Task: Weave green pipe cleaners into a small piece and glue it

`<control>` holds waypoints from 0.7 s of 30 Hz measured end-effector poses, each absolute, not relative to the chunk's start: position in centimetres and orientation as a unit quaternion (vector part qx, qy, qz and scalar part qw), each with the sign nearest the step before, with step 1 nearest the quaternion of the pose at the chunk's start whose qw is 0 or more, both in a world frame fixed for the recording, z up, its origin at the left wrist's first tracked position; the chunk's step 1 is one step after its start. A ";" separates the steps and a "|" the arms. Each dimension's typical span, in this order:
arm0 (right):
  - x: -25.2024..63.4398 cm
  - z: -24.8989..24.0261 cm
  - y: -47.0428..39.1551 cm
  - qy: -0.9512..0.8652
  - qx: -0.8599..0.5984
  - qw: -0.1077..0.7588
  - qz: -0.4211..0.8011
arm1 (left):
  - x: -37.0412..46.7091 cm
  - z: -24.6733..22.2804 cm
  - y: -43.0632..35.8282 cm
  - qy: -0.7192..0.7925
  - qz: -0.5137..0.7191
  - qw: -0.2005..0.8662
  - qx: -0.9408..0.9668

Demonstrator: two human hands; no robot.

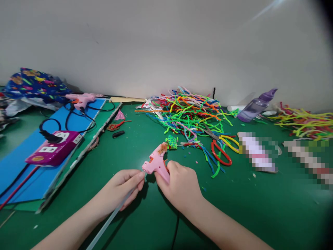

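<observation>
My right hand (180,184) is wrapped around the handle of a pink glue gun (157,160), whose nozzle points away from me. Between the fingers of my left hand (127,185) is a long translucent glue stick (109,219). Its far end meets the back of the glue gun; whether it sits inside the opening is hard to make out. Just beyond the nozzle lies a small green and blue piece (171,141), and I cannot tell if the nozzle touches it. A black cord (176,232) runs toward me from under my right hand.
A heap of colourful pipe cleaners (187,109) lies ahead, with red and yellow scissors (221,149) at its front. At right stands a tilted purple bottle (255,107). Leftward are a purple power strip (53,149), a second pink glue gun (82,100) and a blue board (24,173).
</observation>
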State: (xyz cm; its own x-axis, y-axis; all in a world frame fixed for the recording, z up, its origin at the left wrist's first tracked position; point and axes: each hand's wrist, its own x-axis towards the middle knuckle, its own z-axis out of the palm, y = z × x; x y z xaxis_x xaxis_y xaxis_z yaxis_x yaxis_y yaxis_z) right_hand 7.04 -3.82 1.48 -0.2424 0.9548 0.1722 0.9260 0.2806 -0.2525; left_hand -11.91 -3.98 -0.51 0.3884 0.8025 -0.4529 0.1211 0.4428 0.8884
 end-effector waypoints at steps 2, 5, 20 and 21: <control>7.0 1.4 -3.8 -0.789 -0.594 0.144 0.054 | -11.9 -0.5 -3.9 0.493 0.247 0.692 0.466; 7.0 1.2 -3.8 -0.793 -0.591 0.137 0.063 | -11.8 -0.3 -3.9 0.496 0.242 0.692 0.465; 6.8 1.5 -3.9 -0.796 -0.586 0.133 0.078 | -12.2 0.1 -3.9 0.508 0.223 0.694 0.459; 6.9 1.5 -3.9 -0.793 -0.588 0.137 0.081 | -12.3 0.1 -3.9 0.506 0.218 0.698 0.457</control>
